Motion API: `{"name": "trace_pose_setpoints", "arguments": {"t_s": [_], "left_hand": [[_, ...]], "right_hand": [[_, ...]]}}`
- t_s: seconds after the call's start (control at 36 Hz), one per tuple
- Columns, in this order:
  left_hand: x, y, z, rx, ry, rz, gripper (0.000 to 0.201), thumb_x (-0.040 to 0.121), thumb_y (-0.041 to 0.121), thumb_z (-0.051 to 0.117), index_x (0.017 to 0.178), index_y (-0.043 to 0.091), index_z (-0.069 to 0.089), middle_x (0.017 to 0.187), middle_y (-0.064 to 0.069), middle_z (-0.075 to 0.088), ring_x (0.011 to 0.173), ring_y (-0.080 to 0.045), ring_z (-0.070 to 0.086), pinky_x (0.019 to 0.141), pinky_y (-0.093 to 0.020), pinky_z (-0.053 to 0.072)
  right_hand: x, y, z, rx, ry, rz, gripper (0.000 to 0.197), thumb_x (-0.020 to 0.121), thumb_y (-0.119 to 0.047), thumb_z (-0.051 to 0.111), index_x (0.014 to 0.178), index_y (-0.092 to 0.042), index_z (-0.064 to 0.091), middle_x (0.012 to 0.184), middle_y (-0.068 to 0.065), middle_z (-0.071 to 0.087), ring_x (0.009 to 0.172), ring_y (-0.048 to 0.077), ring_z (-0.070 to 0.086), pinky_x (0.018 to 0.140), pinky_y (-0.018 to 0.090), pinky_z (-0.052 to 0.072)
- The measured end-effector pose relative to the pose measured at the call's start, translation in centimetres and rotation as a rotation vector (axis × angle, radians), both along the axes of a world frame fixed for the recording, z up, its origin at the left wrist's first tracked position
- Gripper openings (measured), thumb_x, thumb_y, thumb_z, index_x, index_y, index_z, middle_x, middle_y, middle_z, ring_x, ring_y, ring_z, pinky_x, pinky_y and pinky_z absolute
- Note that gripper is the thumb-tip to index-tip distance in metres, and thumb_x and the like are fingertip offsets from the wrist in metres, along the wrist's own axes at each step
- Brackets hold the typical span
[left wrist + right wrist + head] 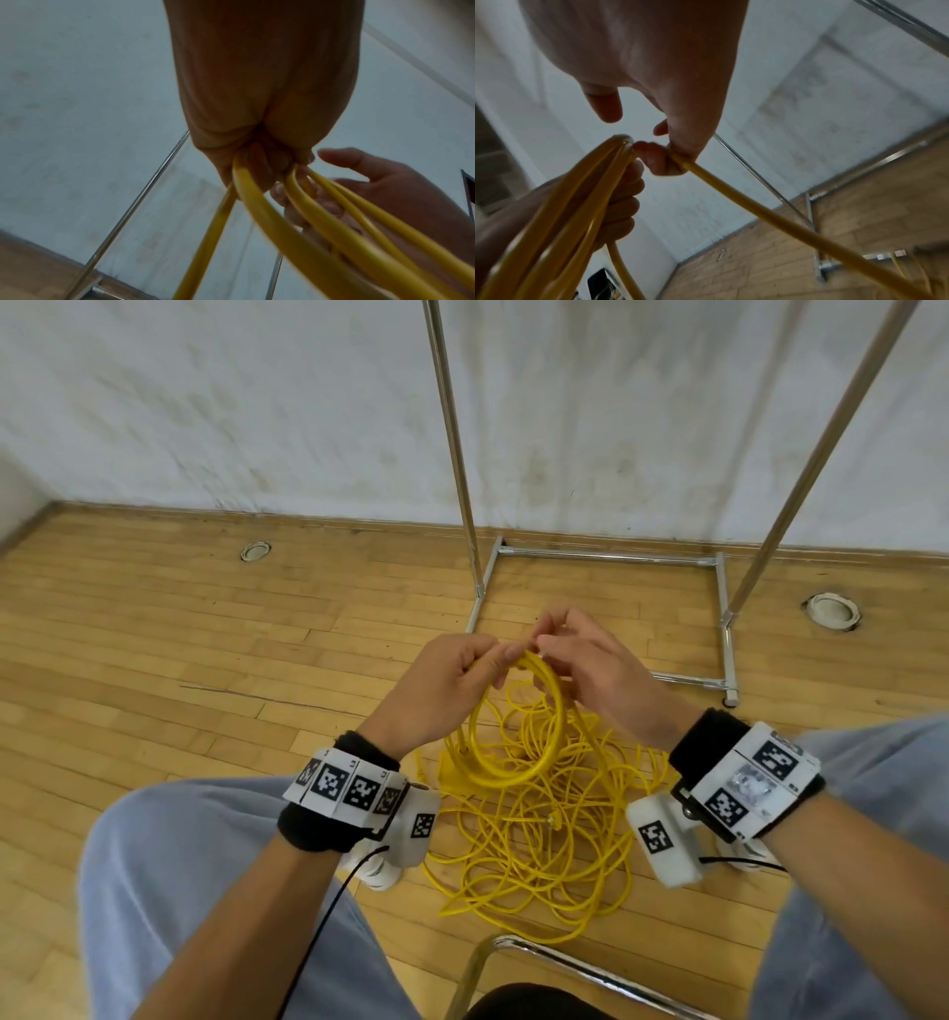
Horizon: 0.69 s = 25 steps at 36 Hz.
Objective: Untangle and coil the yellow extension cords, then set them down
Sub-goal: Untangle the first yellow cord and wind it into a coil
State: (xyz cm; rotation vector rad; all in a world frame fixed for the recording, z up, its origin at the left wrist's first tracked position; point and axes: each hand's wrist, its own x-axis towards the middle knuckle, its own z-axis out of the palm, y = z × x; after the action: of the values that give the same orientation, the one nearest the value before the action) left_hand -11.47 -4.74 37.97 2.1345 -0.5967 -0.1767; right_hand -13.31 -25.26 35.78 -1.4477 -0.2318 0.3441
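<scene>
Mid-coil, seated over the floor. Left hand clamped round the top of a coil of several loops, fingers curled tight over the bunched strands. Right hand just beside it, thumb and forefinger pinching a single strand that trails down and away. Rest of the cords in a loose tangle on the floor between the knees, directly under the hanging coil; one small connector visible in the pile.

Probably early: a few loops gathered, most of the length down in the heap.

To do this step well, by judgement:
- Lay the pinched strand into the left palm alongside the others, not across them, so loops stack flat.
- Match the new loop to the size of those already hanging.
- Loosen the left fingers only enough to admit the strand, then clamp again; too slack and the coil likely fans out.
- Roll the strand slightly between right thumb and finger to shed twist; otherwise figure-eights may form.
- Slide the right hand down the cord for the next length, feeling for knots before pulling.
- Lift snags free of the pile rather than yanking, since tension likely tightens the tangle.

Metal rack against the wall, well apart.
</scene>
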Motion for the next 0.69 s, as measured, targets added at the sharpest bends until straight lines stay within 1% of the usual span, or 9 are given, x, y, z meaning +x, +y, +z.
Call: {"name": "trace_pose_setpoints", "arguments": {"t_s": [0.06, 0.11, 0.17, 0.22, 0.31, 0.42, 0.5, 0.58, 0.69], "left_hand": [[0.4, 0.5, 0.3, -0.052, -0.026, 0.084, 0.043, 0.105, 0.039, 0.049, 0.066, 0.022, 0.054, 0.048, 0.008, 0.042, 0.044, -0.009, 0.038, 0.047, -0.027, 0.031], [1.0, 1.2, 0.6, -0.115, -0.015, 0.169, 0.044, 0.106, 0.038, 0.048, 0.066, 0.019, 0.054, 0.050, 0.001, 0.043, 0.045, -0.014, 0.040, 0.047, -0.029, 0.032], [1.5, 2.0, 1.1, -0.146, 0.002, 0.237, 0.046, 0.107, 0.039, 0.047, 0.068, 0.015, 0.055, 0.050, -0.002, 0.043, 0.045, -0.017, 0.040, 0.047, -0.030, 0.033], [1.8, 2.5, 1.4, -0.147, -0.015, 0.258, 0.046, 0.106, 0.039, 0.048, 0.071, 0.011, 0.059, 0.051, -0.005, 0.043, 0.046, -0.016, 0.041, 0.048, -0.030, 0.033], [1.9, 3.0, 1.3, -0.094, -0.109, 0.231, 0.044, 0.105, 0.038, 0.051, 0.074, 0.009, 0.065, 0.053, -0.016, 0.044, 0.048, -0.017, 0.039, 0.049, -0.031, 0.030], [2.1, 3.1, 0.8, -0.021, -0.170, 0.240, 0.042, 0.103, 0.037, 0.056, 0.073, 0.011, 0.068, 0.052, -0.001, 0.038, 0.048, -0.007, 0.033, 0.049, -0.024, 0.027], [2.3, 3.2, 0.3, 0.031, -0.219, 0.233, 0.039, 0.100, 0.048, 0.055, 0.074, 0.023, 0.070, 0.067, -0.004, 0.059, 0.061, -0.013, 0.051, 0.058, -0.030, 0.039], [2.4, 3.2, 0.2, 0.112, -0.242, 0.242, 0.034, 0.095, 0.058, 0.052, 0.079, 0.035, 0.071, 0.094, -0.001, 0.060, 0.082, -0.004, 0.055, 0.065, -0.012, 0.035], [2.1, 3.0, 0.4, 0.122, -0.264, 0.217, 0.034, 0.096, 0.054, 0.051, 0.082, 0.032, 0.072, 0.094, 0.005, 0.059, 0.086, 0.005, 0.053, 0.069, -0.008, 0.034]], "right_hand": [[0.0, -0.5, -0.3, -0.088, 0.003, 0.074, 0.045, 0.104, -0.050, 0.046, 0.112, -0.007, 0.056, 0.099, 0.013, 0.065, 0.083, 0.029, 0.057, 0.073, 0.036, 0.048], [-0.2, -0.7, -1.1, -0.170, -0.014, 0.117, 0.050, 0.109, -0.050, 0.036, 0.103, -0.007, 0.060, 0.092, 0.011, 0.063, 0.082, 0.026, 0.059, 0.078, 0.035, 0.053], [-0.3, -0.6, -1.9, -0.240, -0.056, 0.060, 0.042, 0.112, -0.041, 0.036, 0.096, -0.010, 0.061, 0.083, 0.010, 0.055, 0.074, 0.024, 0.052, 0.071, 0.033, 0.049], [-0.2, -0.5, -2.6, -0.309, -0.125, -0.032, 0.036, 0.112, -0.032, 0.040, 0.094, -0.009, 0.062, 0.070, 0.002, 0.044, 0.063, 0.021, 0.038, 0.060, 0.029, 0.036], [-0.1, -0.6, -2.3, -0.312, -0.192, -0.111, 0.033, 0.110, -0.031, 0.045, 0.093, -0.013, 0.067, 0.063, -0.004, 0.033, 0.056, 0.017, 0.027, 0.053, 0.026, 0.026], [-0.3, -1.3, -1.0, -0.369, -0.264, -0.106, 0.032, 0.108, -0.032, 0.049, 0.091, -0.017, 0.072, 0.058, -0.013, 0.033, 0.052, 0.010, 0.027, 0.050, 0.023, 0.025], [-0.3, -1.7, -0.2, -0.423, -0.302, -0.083, 0.031, 0.108, -0.030, 0.050, 0.091, -0.018, 0.074, 0.055, -0.013, 0.032, 0.049, 0.008, 0.027, 0.049, 0.022, 0.024], [-0.3, -1.6, 0.3, -0.465, -0.336, -0.069, 0.031, 0.108, -0.029, 0.051, 0.091, -0.022, 0.076, 0.054, -0.012, 0.035, 0.049, 0.007, 0.029, 0.049, 0.021, 0.025], [-0.3, -1.4, 0.6, -0.474, -0.348, -0.058, 0.030, 0.108, -0.030, 0.052, 0.091, -0.024, 0.077, 0.054, -0.008, 0.037, 0.049, 0.009, 0.030, 0.049, 0.021, 0.025]]}}
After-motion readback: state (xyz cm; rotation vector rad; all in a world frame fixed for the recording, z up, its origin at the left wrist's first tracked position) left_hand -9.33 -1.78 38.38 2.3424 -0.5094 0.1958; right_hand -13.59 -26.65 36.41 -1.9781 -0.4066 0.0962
